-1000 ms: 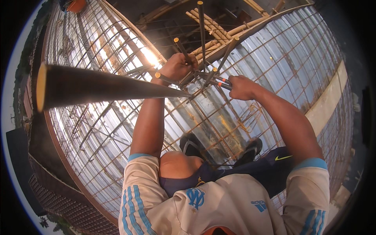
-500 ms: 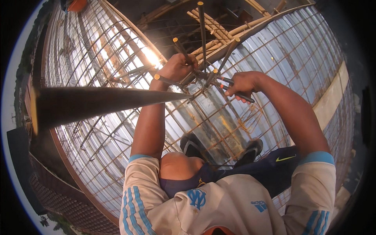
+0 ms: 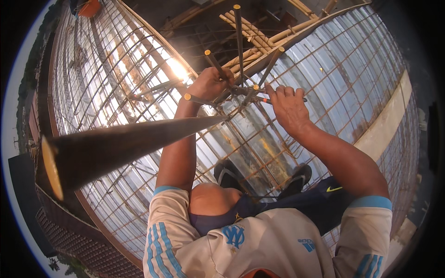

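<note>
Several upright steel reinforcing bars with yellow-tipped ends rise from a joint in the rebar mesh [image 3: 241, 139] before me. My left hand [image 3: 211, 84] is closed around one of these steel bars [image 3: 214, 61], left of the joint. Over a pair of pliers [image 3: 264, 99] with dark handles and orange marks, my right hand [image 3: 289, 109] is closed with its back up. The jaws point at the joint, where fingers and bars partly hide them. Toward the camera at left juts a thick-looking long bar [image 3: 125, 139].
Shiny corrugated metal sheets [image 3: 352, 60] lie under the mesh. Bamboo poles [image 3: 250, 32] stand beyond a dark opening at the top. A pale plank [image 3: 387, 116] crosses the right side. An orange bucket [image 3: 89, 8] sits at the far left. My sandalled feet [image 3: 296, 178] rest on the mesh.
My right hand has rolled over, from thumb side showing to back up, and the pliers' handles have turned with it. My left hand has barely moved. The long bar appears lower at left.
</note>
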`<state>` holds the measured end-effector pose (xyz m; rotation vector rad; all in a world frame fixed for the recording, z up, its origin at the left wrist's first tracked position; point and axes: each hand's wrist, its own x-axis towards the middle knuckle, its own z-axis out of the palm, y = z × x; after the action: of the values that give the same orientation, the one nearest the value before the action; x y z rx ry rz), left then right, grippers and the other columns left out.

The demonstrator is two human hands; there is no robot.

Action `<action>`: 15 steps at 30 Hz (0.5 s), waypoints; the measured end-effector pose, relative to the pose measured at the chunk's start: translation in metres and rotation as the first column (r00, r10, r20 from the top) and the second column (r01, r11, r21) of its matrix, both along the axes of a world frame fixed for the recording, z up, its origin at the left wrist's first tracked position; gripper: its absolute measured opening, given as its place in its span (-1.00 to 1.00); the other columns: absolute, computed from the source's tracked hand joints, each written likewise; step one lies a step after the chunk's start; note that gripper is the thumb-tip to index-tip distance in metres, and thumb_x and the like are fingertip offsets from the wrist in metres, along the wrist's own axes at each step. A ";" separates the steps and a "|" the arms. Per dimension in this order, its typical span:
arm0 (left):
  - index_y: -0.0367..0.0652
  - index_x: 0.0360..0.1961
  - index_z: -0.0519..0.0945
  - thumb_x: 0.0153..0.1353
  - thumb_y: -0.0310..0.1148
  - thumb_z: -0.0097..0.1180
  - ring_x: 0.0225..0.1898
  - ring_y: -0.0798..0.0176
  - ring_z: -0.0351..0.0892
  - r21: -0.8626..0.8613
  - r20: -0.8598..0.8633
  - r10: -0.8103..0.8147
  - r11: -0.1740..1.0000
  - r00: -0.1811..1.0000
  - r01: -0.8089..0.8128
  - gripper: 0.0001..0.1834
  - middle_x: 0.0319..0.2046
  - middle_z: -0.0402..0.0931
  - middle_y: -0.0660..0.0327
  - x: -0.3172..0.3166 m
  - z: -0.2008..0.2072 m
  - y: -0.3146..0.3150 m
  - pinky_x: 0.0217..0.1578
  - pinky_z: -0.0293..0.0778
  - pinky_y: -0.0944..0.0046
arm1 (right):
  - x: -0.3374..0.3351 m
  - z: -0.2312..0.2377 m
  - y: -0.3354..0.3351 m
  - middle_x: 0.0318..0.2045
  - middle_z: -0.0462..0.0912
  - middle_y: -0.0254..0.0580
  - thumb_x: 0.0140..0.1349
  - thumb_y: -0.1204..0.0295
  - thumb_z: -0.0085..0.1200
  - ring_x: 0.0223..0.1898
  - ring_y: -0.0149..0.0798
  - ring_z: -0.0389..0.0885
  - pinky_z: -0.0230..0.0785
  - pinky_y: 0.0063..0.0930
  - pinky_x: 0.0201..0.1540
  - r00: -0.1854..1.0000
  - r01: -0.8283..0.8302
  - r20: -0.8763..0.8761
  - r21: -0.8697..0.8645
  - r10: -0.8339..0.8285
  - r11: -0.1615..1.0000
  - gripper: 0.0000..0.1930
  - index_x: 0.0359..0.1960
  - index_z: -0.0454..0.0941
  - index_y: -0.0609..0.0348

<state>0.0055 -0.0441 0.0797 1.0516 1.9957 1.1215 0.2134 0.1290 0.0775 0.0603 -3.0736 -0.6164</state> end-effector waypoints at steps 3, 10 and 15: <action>-0.23 -0.38 0.60 0.07 -0.55 0.09 -0.31 0.19 0.59 0.047 -0.003 -0.023 0.999 1.000 0.023 -0.91 -0.44 0.60 0.13 -0.006 -0.007 -0.001 -0.21 0.47 0.21 | -0.014 0.006 0.002 -0.17 0.56 -0.18 0.24 0.38 -0.04 -0.31 -0.18 0.63 0.42 -0.31 -0.37 0.992 0.080 0.102 -0.027 -0.077 0.996 -0.53 0.21 0.35 0.18; -0.19 -0.36 0.66 0.19 -0.47 0.08 -0.28 0.24 0.63 -0.032 -0.124 -0.048 0.998 0.991 0.045 -0.88 -0.40 0.65 0.19 -0.004 -0.001 0.000 -0.18 0.49 0.25 | -0.021 0.010 0.004 -0.32 0.62 -0.06 0.21 0.38 0.00 -0.27 -0.06 0.67 0.51 -0.21 -0.31 0.923 0.332 0.315 -0.367 -0.219 0.869 -0.71 -0.05 0.49 0.21; -0.19 -0.35 0.66 0.20 -0.46 0.09 -0.28 0.26 0.62 -0.080 -0.100 -0.004 0.997 0.995 -0.005 -0.88 -0.40 0.66 0.18 0.001 0.003 0.000 -0.19 0.49 0.25 | -0.049 0.053 -0.001 -0.35 0.68 -0.04 0.20 0.39 0.02 -0.24 -0.04 0.67 0.49 -0.18 -0.19 0.901 0.321 0.414 -0.429 -0.132 0.844 -0.80 -0.26 0.60 0.23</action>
<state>0.0068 -0.0441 0.0830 1.0850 2.1012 0.9976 0.1647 0.1282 0.1302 -0.2305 -3.5284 0.2351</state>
